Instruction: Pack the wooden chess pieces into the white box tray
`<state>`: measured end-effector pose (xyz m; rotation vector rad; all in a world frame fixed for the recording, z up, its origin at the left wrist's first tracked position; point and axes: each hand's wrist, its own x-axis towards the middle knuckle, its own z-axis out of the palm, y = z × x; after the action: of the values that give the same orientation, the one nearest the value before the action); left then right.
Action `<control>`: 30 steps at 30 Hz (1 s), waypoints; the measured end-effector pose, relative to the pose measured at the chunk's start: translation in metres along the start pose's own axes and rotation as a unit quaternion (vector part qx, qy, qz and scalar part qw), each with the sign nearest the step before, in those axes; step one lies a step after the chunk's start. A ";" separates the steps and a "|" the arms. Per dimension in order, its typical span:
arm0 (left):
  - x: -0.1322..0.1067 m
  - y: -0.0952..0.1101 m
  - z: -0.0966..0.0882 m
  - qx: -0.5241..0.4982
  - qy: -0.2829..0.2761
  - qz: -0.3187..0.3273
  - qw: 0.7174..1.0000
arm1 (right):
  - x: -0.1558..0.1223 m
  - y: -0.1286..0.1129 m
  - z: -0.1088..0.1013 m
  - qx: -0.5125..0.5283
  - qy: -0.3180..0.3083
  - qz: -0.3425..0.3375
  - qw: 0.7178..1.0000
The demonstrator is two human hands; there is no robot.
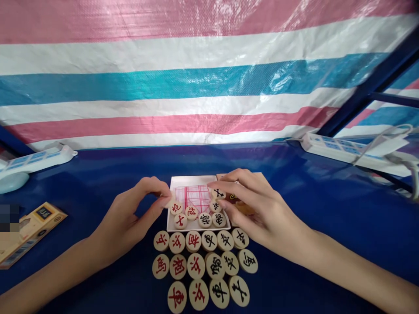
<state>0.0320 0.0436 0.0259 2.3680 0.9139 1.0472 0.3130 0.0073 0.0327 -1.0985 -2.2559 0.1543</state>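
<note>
A shallow white box holds a folded sheet with red lines and several round Chinese chess pieces. My left hand is closed in a pinch at the box's left side, with its fingertips on a red-marked Chinese chess piece. Between the thumb and fingers of my right hand is a black-marked Chinese chess piece, held above the box's right side. Inside, along the near wall, lie other pieces, among them a black-marked one. Nearer to me, rows of pieces show red characters on the left, such as this piece, and black ones on the right.
Partly behind my right hand is a brown printed box. A yellowish carton lies at the left. White power strips stand on both sides of the blue table, and a striped plastic sheet hangs behind.
</note>
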 end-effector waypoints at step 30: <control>0.002 0.015 -0.002 -0.305 -0.041 -0.139 0.941 | -0.002 -0.005 0.004 0.027 0.038 -0.028 0.999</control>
<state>0.0380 0.0344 0.0367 1.7021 0.7290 0.9380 0.3086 0.0037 0.0306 -0.9965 -2.1988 0.1477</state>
